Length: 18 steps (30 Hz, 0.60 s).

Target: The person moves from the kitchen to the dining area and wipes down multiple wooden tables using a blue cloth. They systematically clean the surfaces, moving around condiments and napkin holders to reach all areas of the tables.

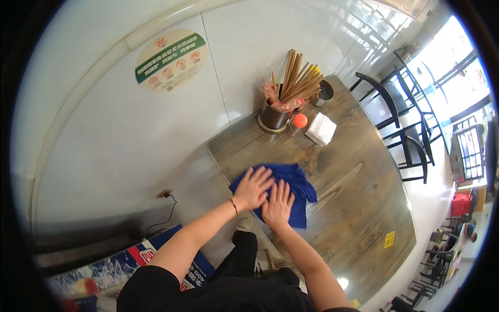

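Observation:
A blue cloth (298, 183) lies flat on the dark wooden table (353, 197) near its left edge. My left hand (252, 188) presses on the cloth's left part with fingers spread, a thin band on the wrist. My right hand (278, 203) lies flat on the cloth just beside it, fingers together and pointing away from me. Both palms are down and neither hand grips anything.
At the table's far end stand a metal holder of chopsticks (283, 99), a small orange-capped jar (298, 122), a white napkin stack (320, 129) and a metal cup (323, 93). Black chairs (403, 125) line the right side. A white tiled wall (130, 130) runs along the left.

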{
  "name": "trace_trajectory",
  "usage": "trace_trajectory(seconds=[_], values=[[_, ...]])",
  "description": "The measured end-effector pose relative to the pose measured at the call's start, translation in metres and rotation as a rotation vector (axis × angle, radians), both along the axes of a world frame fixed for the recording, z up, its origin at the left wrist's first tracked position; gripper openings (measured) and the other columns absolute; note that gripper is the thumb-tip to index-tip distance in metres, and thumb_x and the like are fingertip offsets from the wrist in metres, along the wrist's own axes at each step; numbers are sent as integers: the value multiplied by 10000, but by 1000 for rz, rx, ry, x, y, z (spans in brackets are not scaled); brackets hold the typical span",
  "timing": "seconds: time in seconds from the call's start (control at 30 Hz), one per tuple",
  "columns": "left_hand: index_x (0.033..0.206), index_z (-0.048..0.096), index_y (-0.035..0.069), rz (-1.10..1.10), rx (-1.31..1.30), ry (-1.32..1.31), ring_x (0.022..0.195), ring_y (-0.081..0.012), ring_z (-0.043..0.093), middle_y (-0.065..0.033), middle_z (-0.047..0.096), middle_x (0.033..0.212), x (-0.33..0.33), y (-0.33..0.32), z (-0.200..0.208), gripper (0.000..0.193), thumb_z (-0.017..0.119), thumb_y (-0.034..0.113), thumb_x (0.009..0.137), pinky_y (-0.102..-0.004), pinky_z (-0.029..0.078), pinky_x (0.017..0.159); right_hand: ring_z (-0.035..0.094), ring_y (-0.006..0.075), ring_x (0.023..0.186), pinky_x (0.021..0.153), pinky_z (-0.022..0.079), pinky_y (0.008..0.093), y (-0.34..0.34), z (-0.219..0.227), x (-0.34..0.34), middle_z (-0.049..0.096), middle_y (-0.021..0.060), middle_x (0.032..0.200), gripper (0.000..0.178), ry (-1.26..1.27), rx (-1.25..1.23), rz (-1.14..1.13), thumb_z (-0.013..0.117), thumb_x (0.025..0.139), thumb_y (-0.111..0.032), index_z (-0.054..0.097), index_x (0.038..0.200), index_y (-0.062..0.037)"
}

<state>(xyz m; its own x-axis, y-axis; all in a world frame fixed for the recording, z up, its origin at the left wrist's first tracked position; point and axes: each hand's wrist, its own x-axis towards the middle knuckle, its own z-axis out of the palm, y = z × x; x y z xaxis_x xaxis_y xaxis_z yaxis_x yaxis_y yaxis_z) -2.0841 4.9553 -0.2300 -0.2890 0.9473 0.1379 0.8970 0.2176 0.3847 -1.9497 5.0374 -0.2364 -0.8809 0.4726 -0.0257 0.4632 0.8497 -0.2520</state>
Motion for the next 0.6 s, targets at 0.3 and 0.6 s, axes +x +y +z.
trace_trajectory(seconds=[0.3,0.6], values=[[1224,517,93,464,-17,282,1293,-334,353,-136,425,1383,-121,9,-18,461,524,277,802,-582,274,1013,236,288,1383,1092,194,475,18,-8,-160,320,109,1479,535,177,-45,156,439,861,-272,432,1354,-65],[1360,424,123,849,-250,373,1370,-335,249,-102,292,1490,-56,25,-32,501,420,363,920,-608,254,1032,208,253,1396,1142,109,458,42,-3,-108,309,70,1491,498,146,-80,247,366,923,-288,412,1387,-113]])
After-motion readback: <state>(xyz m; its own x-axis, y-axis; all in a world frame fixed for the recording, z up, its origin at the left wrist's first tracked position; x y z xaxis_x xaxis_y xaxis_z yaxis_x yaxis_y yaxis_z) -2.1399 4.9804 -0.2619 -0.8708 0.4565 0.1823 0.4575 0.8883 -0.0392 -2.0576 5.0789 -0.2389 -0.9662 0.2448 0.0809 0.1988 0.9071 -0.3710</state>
